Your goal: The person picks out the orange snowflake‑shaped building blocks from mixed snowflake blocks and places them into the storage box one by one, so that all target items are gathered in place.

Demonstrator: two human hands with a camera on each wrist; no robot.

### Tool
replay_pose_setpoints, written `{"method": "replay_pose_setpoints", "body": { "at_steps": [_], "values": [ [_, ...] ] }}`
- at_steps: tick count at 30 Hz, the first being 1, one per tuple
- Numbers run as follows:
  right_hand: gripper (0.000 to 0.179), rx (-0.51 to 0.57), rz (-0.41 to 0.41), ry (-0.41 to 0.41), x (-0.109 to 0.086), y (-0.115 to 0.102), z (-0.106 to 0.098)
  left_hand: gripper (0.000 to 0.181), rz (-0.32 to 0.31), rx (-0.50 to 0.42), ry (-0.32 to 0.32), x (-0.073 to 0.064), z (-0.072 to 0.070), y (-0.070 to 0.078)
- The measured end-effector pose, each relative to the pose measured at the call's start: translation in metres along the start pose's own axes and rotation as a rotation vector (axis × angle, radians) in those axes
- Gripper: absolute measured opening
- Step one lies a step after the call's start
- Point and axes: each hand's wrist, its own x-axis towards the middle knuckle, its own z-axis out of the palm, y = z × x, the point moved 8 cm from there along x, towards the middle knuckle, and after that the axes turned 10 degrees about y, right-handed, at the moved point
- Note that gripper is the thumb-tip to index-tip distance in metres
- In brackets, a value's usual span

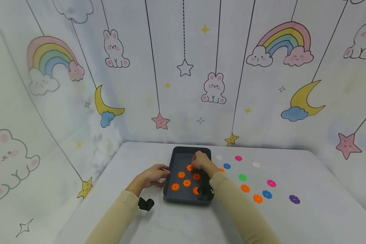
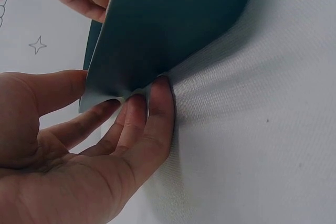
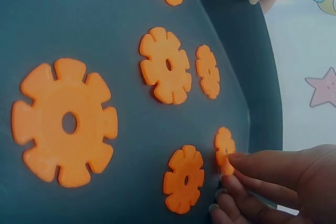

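Observation:
A dark grey rectangular tray [image 1: 180, 199] stands on the white table. Several orange snowflake discs [image 1: 187, 183], round with notched edges and a centre hole, lie flat inside it. My left hand [image 1: 154, 174] holds the tray's left rim, thumb at the top edge and fingers against the outer wall [image 2: 173, 19]. Over the far part of the tray, my right hand [image 1: 202, 161] pinches one orange snowflake disc [image 3: 224, 148] between thumb and fingers. That disc is at the tray's floor; whether it touches cannot be told. A wrist camera partly covers another orange disc [image 1: 196, 190].
Right of the tray, loose snowflake discs lie scattered: orange [image 1: 258, 198], blue [image 1: 267, 194], green [image 1: 242, 177], pink [image 1: 271, 183], purple [image 1: 294, 199] and white [image 1: 256, 164]. One orange disc [image 1: 221, 170] is partly behind the right forearm. A patterned curtain [image 1: 183, 101] hangs behind the table.

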Motion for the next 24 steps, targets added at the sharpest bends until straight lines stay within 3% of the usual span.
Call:
{"method": "replay_pose_setpoints", "body": {
  "at_steps": [8, 16, 24],
  "values": [
    [0.004, -0.021, -0.052, 0.009, -0.004, -0.003, -0.016, 0.045, 0.0, -0.015, -0.001, 0.002, -0.001, -0.002],
    [0.016, 0.026, -0.061, -0.067, -0.019, 0.0, -0.049, 0.043, 0.007, -0.005, 0.002, 0.0, -0.004, 0.001],
    [0.027, 0.031, -0.099, -0.102, -0.04, 0.029, -0.085, 0.044, 0.002, -0.009, -0.004, -0.001, -0.001, 0.001]
  ]
}}
